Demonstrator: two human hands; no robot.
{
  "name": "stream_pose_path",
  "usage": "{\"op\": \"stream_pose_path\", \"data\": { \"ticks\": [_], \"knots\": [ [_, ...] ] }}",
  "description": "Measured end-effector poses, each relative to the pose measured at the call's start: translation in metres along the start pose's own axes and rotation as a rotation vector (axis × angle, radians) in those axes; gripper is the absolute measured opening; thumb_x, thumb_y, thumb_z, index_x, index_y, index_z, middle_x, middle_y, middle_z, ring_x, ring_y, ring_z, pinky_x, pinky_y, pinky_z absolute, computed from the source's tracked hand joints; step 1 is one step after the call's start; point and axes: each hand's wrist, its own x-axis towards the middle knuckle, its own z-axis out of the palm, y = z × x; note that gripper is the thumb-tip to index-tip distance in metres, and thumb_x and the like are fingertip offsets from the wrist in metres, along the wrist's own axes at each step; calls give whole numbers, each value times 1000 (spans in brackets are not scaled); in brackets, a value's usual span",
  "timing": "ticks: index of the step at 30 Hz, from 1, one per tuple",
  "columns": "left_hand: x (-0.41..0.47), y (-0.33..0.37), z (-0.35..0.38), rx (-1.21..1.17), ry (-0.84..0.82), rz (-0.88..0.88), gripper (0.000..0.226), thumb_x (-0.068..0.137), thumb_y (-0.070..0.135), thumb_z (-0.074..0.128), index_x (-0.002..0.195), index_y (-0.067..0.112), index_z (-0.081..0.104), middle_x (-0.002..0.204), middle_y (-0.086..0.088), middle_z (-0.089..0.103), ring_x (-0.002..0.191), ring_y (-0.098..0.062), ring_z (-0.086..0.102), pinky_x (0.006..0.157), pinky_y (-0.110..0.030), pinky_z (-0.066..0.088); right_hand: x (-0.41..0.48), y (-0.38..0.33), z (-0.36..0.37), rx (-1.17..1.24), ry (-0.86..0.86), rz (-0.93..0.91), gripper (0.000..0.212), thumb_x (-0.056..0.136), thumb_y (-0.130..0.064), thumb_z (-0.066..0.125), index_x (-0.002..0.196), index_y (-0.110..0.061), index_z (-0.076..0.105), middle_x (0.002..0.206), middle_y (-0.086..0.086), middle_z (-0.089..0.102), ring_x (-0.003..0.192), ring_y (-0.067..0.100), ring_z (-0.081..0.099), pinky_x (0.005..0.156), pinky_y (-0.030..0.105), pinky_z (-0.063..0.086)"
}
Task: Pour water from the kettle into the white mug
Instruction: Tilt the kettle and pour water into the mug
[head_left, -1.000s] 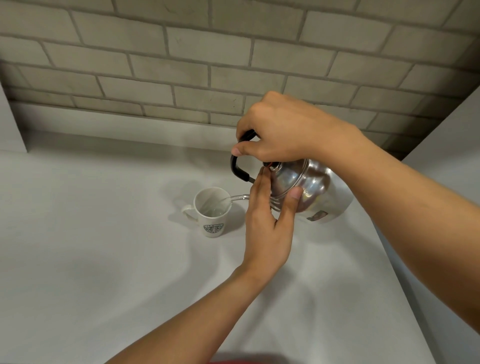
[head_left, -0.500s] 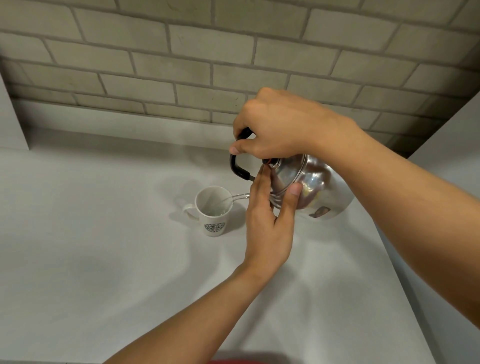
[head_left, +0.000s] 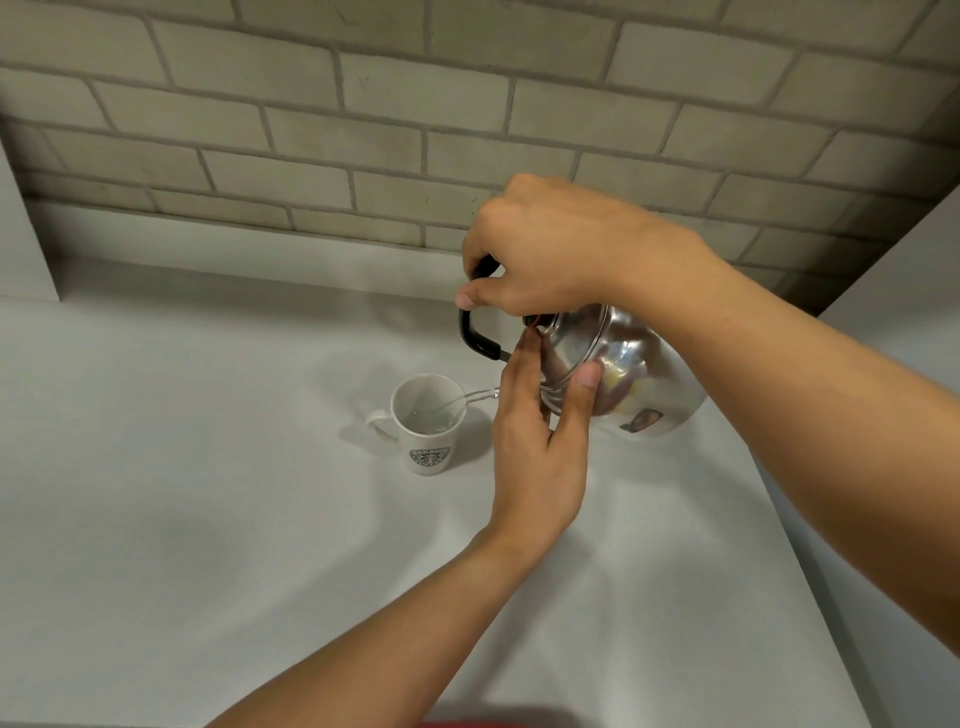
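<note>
Kettle, polished steel with a rounded body (head_left: 639, 384), is tipped spout-down toward the mug, held clear of the pale grey countertop (head_left: 182, 519). Right hand (head_left: 545, 254) is closed around its black loop handle (head_left: 475, 332); left hand (head_left: 537, 447) presses fingers and thumb against the steel lid (head_left: 571, 348), pinning it. Against half a second ago: tilt and grip read much the same, and the clear stream (head_left: 470, 399) from the spout runs on, so pouring continues. White ceramic mug with a green round logo (head_left: 427, 423) stands upright just left of the left hand; water is visible inside, level unclear.
</note>
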Motion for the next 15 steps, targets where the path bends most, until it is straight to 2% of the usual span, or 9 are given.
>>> {"op": "stream_pose_path", "data": {
  "ticks": [10, 15],
  "knots": [
    [1, 3, -1, -13, 22, -1, 69, 99, 61, 54, 159, 28, 43, 154, 15, 53, 145, -1, 47, 120, -33, 39, 3, -2, -2, -12, 24, 3, 36, 91, -54, 68, 94, -20, 79, 66, -8, 47, 77, 34, 65, 68, 42, 59],
    [2, 3, -3, 0, 13, -3, 71, 99, 61, 54, 159, 26, 42, 154, 13, 53, 146, -3, 46, 120, -34, 39, 4, -1, 0, 1, 36, -5, 35, 92, -53, 68, 95, -20, 79, 66, -8, 48, 75, 32, 65, 65, 38, 56]
  ]
}}
